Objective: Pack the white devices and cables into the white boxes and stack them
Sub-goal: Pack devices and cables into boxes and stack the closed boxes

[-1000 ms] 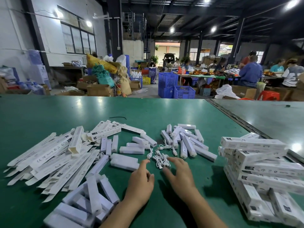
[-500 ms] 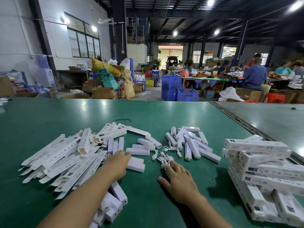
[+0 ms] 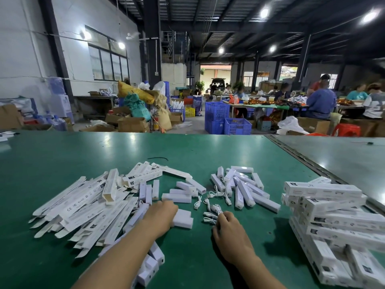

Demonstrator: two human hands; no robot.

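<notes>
My left hand (image 3: 160, 215) lies over the left end of a white device (image 3: 184, 219) on the green table (image 3: 187, 151), fingers curled down onto it. Beside it, my right hand (image 3: 229, 234) pinches a white cable (image 3: 209, 219) at the near edge of a small heap of cables (image 3: 214, 198). Behind the cables lies a pile of long white devices (image 3: 243, 188). Flat unfolded white boxes (image 3: 83, 207) are spread on the left. Packed white boxes (image 3: 333, 217) are stacked at the right.
More short white devices (image 3: 181, 192) lie behind my left hand, and others (image 3: 150, 265) sit under my left forearm. A seam (image 3: 302, 161) joins a second table on the right. Beyond the table are blue crates (image 3: 227, 119), cartons and seated people.
My left hand has swung from the table's middle to the left and now covers the end of the white device. My right hand's fingers have curled onto a cable.
</notes>
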